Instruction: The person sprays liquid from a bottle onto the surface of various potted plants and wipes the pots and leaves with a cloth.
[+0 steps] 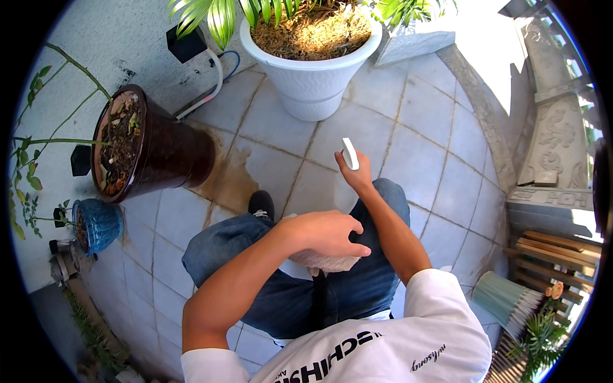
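My left hand is over my lap, its fingers bent and its thumb spread away from them, with no held thing visible between. Just below it is a beige, textured cloth-like thing, partly hidden by the hand and forearm; I cannot tell whether they touch. Out beyond my right knee, my right hand is closed around a slim white plastic-looking object. One end of that object sticks up from the fist, and its exact kind does not show. Both hands are apart from the pots.
Ahead stands a large white pot with a leafy plant. At left are a tilted-looking brown glazed pot and a small blue pot beside the wall. Grey tiles cover the floor. Wooden slats and a pale green pot are at right.
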